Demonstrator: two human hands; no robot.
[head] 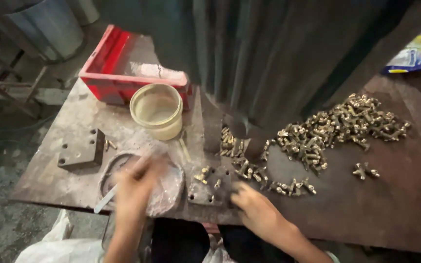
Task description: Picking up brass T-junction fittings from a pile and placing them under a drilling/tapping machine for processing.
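Nearest the viewer, the left hand (135,187) is seen blurred over a shallow round dish (171,192) at the near edge of the desk (366,209). A thin pale stick (105,200) is gripped in its closed fingers, slanting down to the left.

The right hand (254,209) is laid just beside a small dark metal fixture block (210,187). Its fingers are curled toward the block; whether anything is pinched between them cannot be told. A few brass fittings (203,174) are seated on the block.

Further back, a second drilled steel block (80,150) is noted at the left. A loose trail of brass parts (288,186) lies right of centre, running up to a large heap of brass fittings (339,124) at the far right.

Farthest off, a pale round plastic tub (157,111) stands in front of a red tray (110,63).

Risk, as judged: the fixture block sits close to the near edge. A knock from either hand could send the small fittings rolling off the desk. The heap is unconfined and could scatter if brushed.
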